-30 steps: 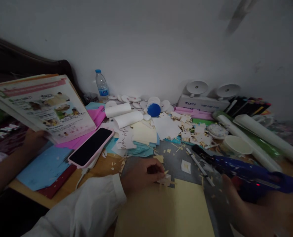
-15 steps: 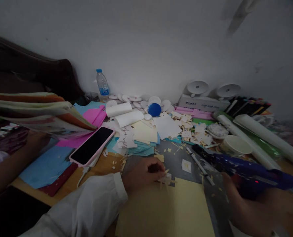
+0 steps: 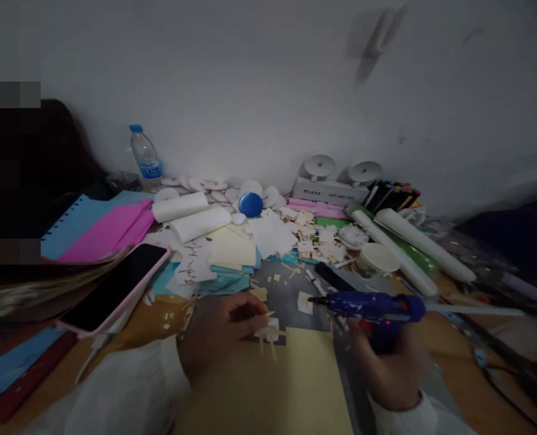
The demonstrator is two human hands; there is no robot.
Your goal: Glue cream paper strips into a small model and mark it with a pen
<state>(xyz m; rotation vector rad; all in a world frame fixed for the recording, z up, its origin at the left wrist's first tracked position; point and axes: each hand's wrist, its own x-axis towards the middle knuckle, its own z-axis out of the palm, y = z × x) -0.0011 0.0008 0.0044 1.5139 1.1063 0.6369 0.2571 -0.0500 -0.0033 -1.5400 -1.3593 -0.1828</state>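
Nearest: yellow sheet (image 3: 316,374) flat on grey mat (image 3: 277,278), running off the near edge. Right hand (image 3: 390,368) at near right, closed round the handle of a blue glue gun (image 3: 368,305), red light on, nozzle pointing left, pale stick out the back. Left hand (image 3: 227,323) at near centre, fingers curled, thumb and fingertips almost together, pinching the left edge of a small white piece with thin sticks (image 3: 270,328); that piece sits by the far edge of the yellow sheet, left of the nozzle. White square (image 3: 305,303) on the mat just beside the nozzle tip. Phone in pink case (image 3: 118,281) at left, screen dark. White pen (image 3: 316,281) beyond the square. Paper cup (image 3: 379,258) farther right. Pile of stick-and-paper bits (image 3: 325,238) left of it. Farther: white rolls (image 3: 200,223), blue round lid (image 3: 250,205), box (image 3: 329,192). Bottle (image 3: 145,154) at far left, upright by the wall (image 3: 250,90)
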